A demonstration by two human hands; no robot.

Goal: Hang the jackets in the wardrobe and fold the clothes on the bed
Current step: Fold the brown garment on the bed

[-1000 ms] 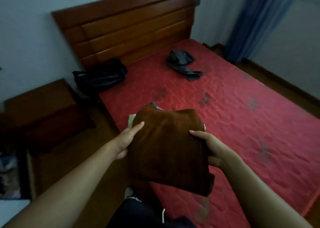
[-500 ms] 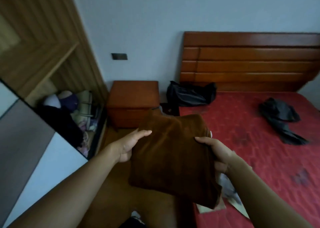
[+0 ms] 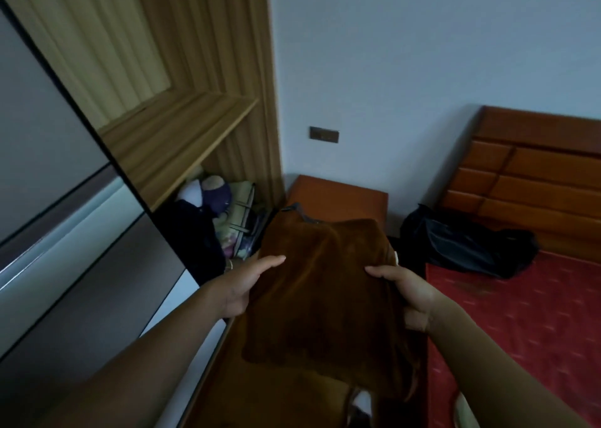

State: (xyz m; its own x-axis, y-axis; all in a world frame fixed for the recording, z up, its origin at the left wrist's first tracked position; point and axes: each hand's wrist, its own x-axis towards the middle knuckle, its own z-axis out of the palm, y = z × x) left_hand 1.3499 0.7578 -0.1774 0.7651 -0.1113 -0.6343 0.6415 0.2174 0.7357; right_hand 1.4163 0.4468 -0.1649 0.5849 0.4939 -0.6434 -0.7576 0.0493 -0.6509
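A folded brown garment (image 3: 322,294), with other folded clothes partly hidden under it, is carried in front of me at mid-frame. My left hand (image 3: 242,286) grips its left edge, thumb on top. My right hand (image 3: 408,292) grips its right edge the same way. The open wardrobe (image 3: 195,125) stands to the left, with a wooden shelf and a lower compartment holding bundled clothes (image 3: 221,213). The red bed (image 3: 533,317) lies at the right, and a black jacket (image 3: 468,245) is heaped at its head end.
A brown nightstand (image 3: 338,196) sits between the wardrobe and the bed, under a wall switch (image 3: 324,134). The grey sliding wardrobe door (image 3: 65,232) fills the left side. The wooden headboard (image 3: 533,180) rises at the right. Wood floor lies below.
My view has swung left from the bed toward the wardrobe. The brown stack stays held between both hands and has come closer to the wardrobe opening.
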